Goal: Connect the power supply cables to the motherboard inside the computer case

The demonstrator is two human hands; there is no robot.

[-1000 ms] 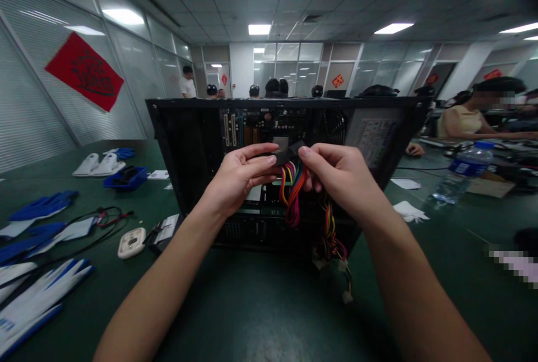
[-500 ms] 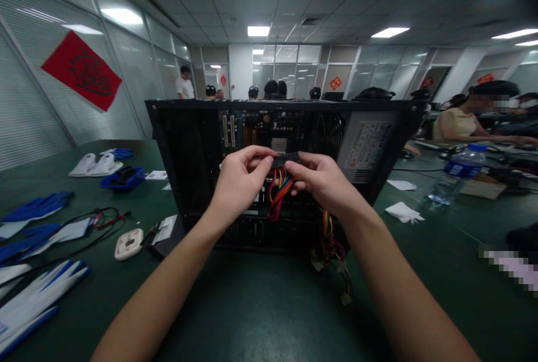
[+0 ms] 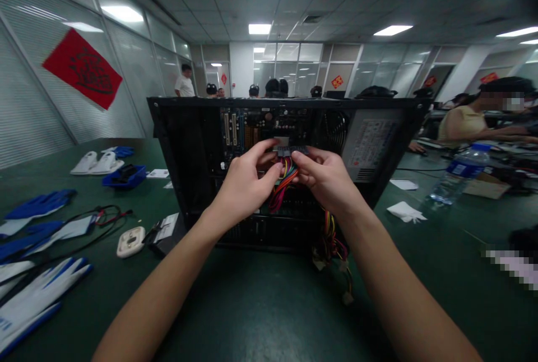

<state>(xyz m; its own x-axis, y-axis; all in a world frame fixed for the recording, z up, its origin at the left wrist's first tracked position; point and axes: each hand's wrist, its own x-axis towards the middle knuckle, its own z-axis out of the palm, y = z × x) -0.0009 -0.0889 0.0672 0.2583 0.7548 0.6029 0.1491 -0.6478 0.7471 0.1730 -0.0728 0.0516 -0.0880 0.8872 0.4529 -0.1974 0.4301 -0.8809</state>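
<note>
An open black computer case (image 3: 290, 103) stands in front of me with its motherboard (image 3: 269, 122) showing. My right hand (image 3: 325, 174) pinches a long black power connector (image 3: 290, 151) before the board, thumb on its near side. At the connector's left end is my left hand (image 3: 247, 174), its fingers curled around that end and the thumb lower, by the wires. A looped bundle of coloured wires (image 3: 282, 188) hangs below the connector. The fingertips behind it are hidden. More power cables (image 3: 330, 236) with pale plugs dangle over the case's lower right edge.
Blue-and-white gloves (image 3: 40, 297), a blue tray (image 3: 124, 177) and a white case (image 3: 130, 241) lie on the left of the green table (image 3: 269, 306). At the right are a water bottle (image 3: 460, 174) and a crumpled tissue (image 3: 406, 212). A co-worker (image 3: 466, 118) sits beyond.
The connector has tipped so its face shows more. My left thumb has dropped from its edge toward the wires, and the left fingers have spread slightly.
</note>
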